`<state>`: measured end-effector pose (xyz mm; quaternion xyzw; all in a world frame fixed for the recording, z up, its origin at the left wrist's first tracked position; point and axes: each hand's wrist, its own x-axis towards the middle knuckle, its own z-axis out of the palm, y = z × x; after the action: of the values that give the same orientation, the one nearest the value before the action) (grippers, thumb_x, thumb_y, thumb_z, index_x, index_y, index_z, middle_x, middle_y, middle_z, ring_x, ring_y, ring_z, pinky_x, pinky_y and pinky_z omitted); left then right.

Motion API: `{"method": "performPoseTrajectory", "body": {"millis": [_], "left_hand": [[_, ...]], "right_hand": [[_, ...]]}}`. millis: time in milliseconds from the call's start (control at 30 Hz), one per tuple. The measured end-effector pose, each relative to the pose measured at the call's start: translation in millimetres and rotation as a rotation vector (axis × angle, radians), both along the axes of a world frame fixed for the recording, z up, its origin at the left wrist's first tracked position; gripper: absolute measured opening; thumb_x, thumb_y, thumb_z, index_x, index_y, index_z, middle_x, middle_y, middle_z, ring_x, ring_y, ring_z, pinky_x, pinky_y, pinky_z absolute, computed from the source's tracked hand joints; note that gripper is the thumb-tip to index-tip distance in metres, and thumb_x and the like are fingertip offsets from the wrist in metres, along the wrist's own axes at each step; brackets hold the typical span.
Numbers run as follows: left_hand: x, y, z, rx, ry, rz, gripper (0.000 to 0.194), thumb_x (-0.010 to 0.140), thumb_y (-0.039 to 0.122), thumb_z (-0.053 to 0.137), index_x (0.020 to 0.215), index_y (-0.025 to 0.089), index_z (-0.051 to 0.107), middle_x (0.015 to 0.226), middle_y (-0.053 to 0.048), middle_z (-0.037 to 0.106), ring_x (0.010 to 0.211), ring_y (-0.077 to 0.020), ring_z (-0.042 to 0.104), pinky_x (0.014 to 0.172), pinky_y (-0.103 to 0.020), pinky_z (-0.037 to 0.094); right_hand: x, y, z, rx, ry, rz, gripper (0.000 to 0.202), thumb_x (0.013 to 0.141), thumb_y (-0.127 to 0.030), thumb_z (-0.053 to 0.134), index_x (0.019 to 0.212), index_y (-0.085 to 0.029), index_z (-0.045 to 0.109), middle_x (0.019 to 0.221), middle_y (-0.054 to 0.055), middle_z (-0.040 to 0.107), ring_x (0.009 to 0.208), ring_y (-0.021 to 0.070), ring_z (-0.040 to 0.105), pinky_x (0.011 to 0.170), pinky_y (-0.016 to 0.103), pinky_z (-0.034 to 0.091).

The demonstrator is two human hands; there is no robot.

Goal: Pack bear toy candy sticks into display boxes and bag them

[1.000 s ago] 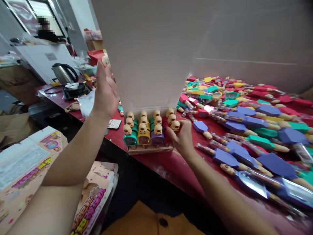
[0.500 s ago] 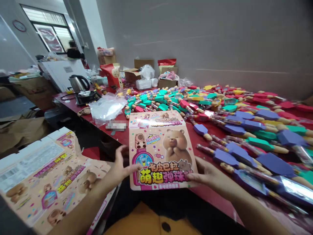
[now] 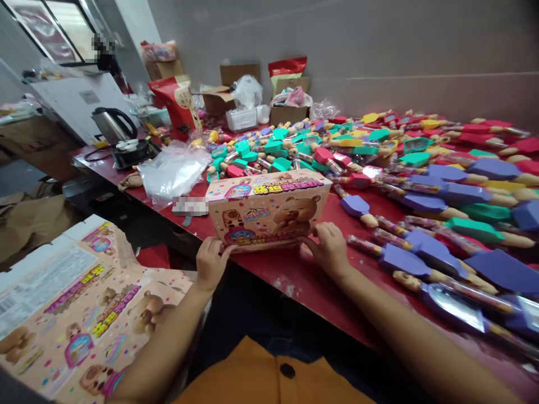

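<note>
A pink-tan printed cardboard box [image 3: 265, 216] with a bear picture rests on the red table's near edge, its printed front facing me. My left hand [image 3: 211, 261] grips the lower left corner, thumb along the bottom edge. On the lower right corner, my right hand [image 3: 330, 247] is closed with its thumb at the edge. The fingers behind the box are partly hidden. To my left lies a stack of flat printed cartons [image 3: 84, 314] with the same bear design.
Many plastic toys [image 3: 446, 196] in purple, green, red and yellow cover the red table [image 3: 286, 286] to the right and back. Clear plastic bags [image 3: 172, 171], an electric kettle [image 3: 113, 126], a red pouch [image 3: 177, 106] and small cardboard boxes [image 3: 290, 112] stand farther off. A person [image 3: 109, 64] is at the back left.
The box has gone from being held up flat before me to sitting farther forward on the table edge, its top now visible. Both hands moved forward with it. My view shifted slightly.
</note>
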<state>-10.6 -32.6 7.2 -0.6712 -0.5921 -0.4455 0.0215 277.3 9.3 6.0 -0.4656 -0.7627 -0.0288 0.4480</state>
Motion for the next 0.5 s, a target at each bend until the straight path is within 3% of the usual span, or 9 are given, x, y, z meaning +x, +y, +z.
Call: {"method": "performPoseTrajectory", "body": {"millis": [67, 167, 300, 500], "left_hand": [[-0.3, -2.8, -2.5, -0.007, -0.003, -0.027, 0.036, 0.082, 0.046, 0.057, 0.059, 0.019, 0.048, 0.061, 0.001, 0.050, 0.058, -0.0134, 0.050, 0.059, -0.024, 0.044], [-6.2, -7.5, 4.9, -0.052, -0.004, -0.105, 0.031, 0.084, 0.037, 0.057, 0.060, 0.019, 0.051, 0.062, 0.002, 0.052, 0.055, -0.0102, 0.050, 0.055, -0.021, 0.043], [-15.3, -8.5, 13.6, -0.090, -0.008, -0.170, 0.022, 0.083, 0.029, 0.058, 0.064, 0.019, 0.059, 0.067, 0.001, 0.055, 0.062, -0.0111, 0.055, 0.060, -0.021, 0.046], [-21.3, -6.0, 3.9, -0.112, -0.003, -0.238, 0.025, 0.085, 0.032, 0.056, 0.065, 0.019, 0.063, 0.072, -0.002, 0.061, 0.071, -0.0135, 0.060, 0.067, -0.024, 0.050]], "right_hand": [[4.2, -0.6, -3.9, -0.037, 0.005, 0.056, 0.036, 0.092, -0.046, 0.046, 0.067, -0.020, 0.046, 0.063, 0.005, 0.051, 0.063, 0.0198, 0.044, 0.059, 0.032, 0.033], [9.8, -4.3, 0.2, -0.133, 0.012, 0.162, 0.032, 0.092, -0.042, 0.047, 0.070, -0.019, 0.050, 0.066, 0.004, 0.054, 0.065, 0.0187, 0.049, 0.060, 0.030, 0.037], [10.1, -6.6, 3.3, -0.277, 0.031, 0.237, 0.028, 0.090, -0.037, 0.051, 0.069, -0.019, 0.054, 0.068, 0.004, 0.056, 0.067, 0.0186, 0.050, 0.062, 0.030, 0.039], [11.6, -2.2, -7.3, -0.396, 0.058, 0.278, 0.034, 0.090, -0.042, 0.049, 0.065, -0.020, 0.057, 0.072, 0.006, 0.059, 0.071, 0.0209, 0.054, 0.064, 0.034, 0.042]]}}
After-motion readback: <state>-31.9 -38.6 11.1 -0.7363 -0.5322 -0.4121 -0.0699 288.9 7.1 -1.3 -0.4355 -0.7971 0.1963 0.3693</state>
